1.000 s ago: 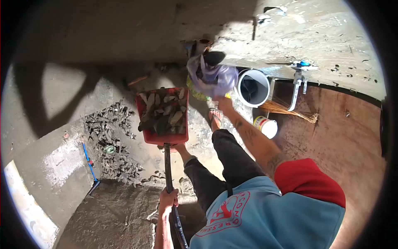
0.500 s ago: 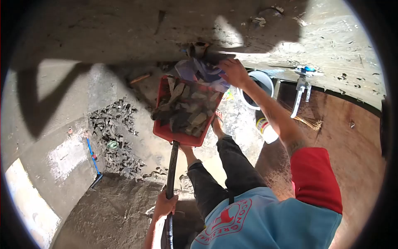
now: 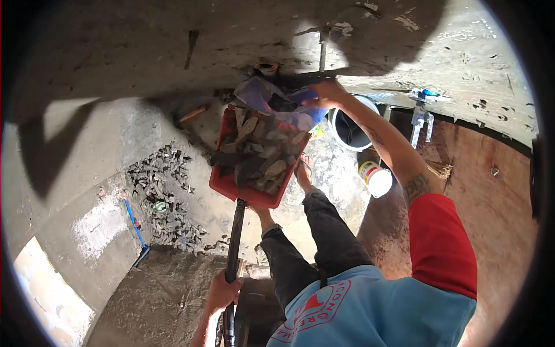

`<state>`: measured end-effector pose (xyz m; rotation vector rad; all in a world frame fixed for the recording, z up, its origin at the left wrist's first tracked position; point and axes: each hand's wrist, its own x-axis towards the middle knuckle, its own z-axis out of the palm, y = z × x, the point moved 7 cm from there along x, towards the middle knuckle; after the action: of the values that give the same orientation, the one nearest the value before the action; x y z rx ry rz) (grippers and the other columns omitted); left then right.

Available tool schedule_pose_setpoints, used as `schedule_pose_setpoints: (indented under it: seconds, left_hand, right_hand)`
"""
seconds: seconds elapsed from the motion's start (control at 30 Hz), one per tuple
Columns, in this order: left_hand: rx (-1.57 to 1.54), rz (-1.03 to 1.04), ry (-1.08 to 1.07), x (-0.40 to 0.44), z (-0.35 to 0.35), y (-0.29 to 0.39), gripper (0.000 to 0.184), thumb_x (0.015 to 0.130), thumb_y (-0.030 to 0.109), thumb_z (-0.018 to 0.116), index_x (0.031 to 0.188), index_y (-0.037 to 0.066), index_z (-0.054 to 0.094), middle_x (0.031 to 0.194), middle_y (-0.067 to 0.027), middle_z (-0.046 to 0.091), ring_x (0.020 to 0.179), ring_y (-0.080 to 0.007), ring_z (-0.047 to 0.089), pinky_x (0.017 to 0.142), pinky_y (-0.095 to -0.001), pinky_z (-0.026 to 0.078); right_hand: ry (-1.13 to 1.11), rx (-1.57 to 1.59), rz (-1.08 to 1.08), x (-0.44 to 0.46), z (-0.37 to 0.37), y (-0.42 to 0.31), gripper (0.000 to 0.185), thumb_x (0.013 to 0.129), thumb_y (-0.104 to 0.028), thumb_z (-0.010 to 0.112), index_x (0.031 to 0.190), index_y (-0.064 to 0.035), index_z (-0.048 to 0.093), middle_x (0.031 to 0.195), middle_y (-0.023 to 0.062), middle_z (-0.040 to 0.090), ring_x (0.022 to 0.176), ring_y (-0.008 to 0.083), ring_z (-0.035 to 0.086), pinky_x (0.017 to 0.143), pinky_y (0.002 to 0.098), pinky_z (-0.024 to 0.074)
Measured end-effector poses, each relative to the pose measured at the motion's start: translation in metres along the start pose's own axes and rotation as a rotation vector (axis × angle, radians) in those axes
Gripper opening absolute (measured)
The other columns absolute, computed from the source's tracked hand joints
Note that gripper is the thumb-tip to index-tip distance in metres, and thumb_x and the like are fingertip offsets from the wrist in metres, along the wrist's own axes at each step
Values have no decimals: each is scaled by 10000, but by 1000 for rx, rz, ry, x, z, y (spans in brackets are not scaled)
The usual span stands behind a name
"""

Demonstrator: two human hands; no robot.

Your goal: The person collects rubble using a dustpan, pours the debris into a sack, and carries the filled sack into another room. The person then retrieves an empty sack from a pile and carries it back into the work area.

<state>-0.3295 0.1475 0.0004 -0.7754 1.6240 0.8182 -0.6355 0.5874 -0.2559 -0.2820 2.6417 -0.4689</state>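
Observation:
A red long-handled dustpan [image 3: 254, 196], heaped with grey flat scraps [image 3: 263, 156], hangs over the floor in front of my legs. My left hand [image 3: 223, 291] is wrapped round its dark handle [image 3: 234, 243]. At the pan's far edge is a bluish translucent plastic bag [image 3: 309, 118], its mouth spread apart. My right hand [image 3: 328, 94] grips the bag's far right side, with the fingertips partly hidden. Part of the bag sits behind the pan's edge.
A pile of grey scraps [image 3: 159, 199] lies at left, beside a thin blue pole [image 3: 135, 224]. On the right are a bucket [image 3: 332, 128], a white container [image 3: 380, 181], a tap [image 3: 420, 118] and stick-broom bristles [image 3: 443, 165]. A concrete wall [image 3: 144, 52] runs across the far side.
The bag's mouth is spread wider at the pan's far edge. My right hand has shifted slightly, still at the bag. The dustpan has tilted slightly and its near edge sits a little lower.

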Motion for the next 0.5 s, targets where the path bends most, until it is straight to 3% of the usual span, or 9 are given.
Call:
schedule_pose_setpoints:
  seconds: [0.13,0.2,0.33,0.4,0.5]
  left_hand:
    - [104,-24,34,-16,0,13,147,834,98,601,813,-1,494,505,-27,489,377,-107,483,349,-280,390]
    - [40,-18,18,-19,1,10,169,824,106,621,783,10,488,510,-13,471,370,-105,464,340,-283,372]
    - [30,16,-12,-20,1,15,177,831,118,618,791,5,487,513,-15,478,377,-101,479,342,-278,387]
    - [40,32,-15,-20,1,24,165,836,109,607,808,0,488,508,-16,476,384,-100,480,348,-278,387]
    - [40,47,-18,-20,0,36,158,840,103,602,822,-6,490,504,-17,477,393,-97,483,356,-276,389]
  right_hand:
    - [161,197,-220,-19,-36,-8,480,750,-419,644,1119,-116,599,1064,179,622,1059,316,568,875,420,457]
    - [-47,-32,-43,-15,-21,12,395,779,-310,638,1089,-69,591,1011,165,635,954,333,604,783,402,489]
    - [-216,-55,81,2,17,36,246,786,-197,582,990,-59,590,930,178,630,885,372,601,703,429,483]
    - [52,83,131,4,14,38,187,784,-132,532,958,-77,577,865,187,640,823,395,615,681,465,495]
    - [281,330,66,-2,32,43,173,846,-153,497,981,-50,466,769,252,580,784,437,575,625,485,429]
